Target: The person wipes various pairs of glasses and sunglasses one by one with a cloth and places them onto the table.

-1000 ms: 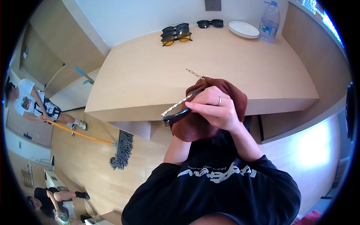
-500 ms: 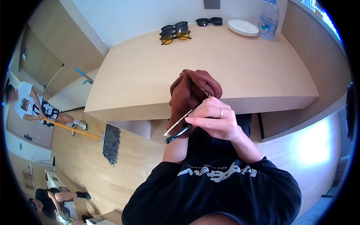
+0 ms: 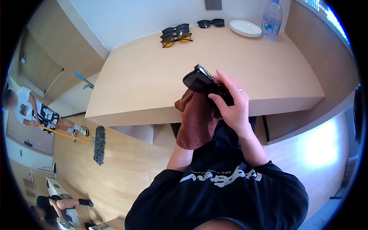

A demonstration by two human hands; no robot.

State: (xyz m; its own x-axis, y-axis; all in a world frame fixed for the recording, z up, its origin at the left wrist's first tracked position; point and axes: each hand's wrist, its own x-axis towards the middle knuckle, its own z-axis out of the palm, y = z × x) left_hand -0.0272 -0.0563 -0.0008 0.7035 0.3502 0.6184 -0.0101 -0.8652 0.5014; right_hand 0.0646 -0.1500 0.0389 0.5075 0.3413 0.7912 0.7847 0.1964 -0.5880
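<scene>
A brown cloth (image 3: pixel 197 128) is draped over my left hand, hiding its fingers; only my left forearm (image 3: pixel 179 158) shows below it. Above the cloth, dark sunglasses (image 3: pixel 199 80) are tilted up with one lens facing me and a patterned gold edge along the frame. My right hand (image 3: pixel 234 105) grips them at the right end, thumb in front and fingers behind. The cloth touches the lower part of the sunglasses. Both hands are over the front edge of the light wooden desk (image 3: pixel 268 73).
Several more sunglasses (image 3: pixel 176 38), one pair yellow-lensed, lie at the back of the desk. A white plate (image 3: pixel 245 28) and a water bottle (image 3: pixel 272 21) stand at back right. On the left, one person holds a mop (image 3: pixel 99 145); another person (image 3: pixel 57 207) is lower down.
The sunglasses have been turned and raised, so a lens now faces me. My right hand has shifted its grip to their right end. The cloth has opened downward, and the mop has moved left.
</scene>
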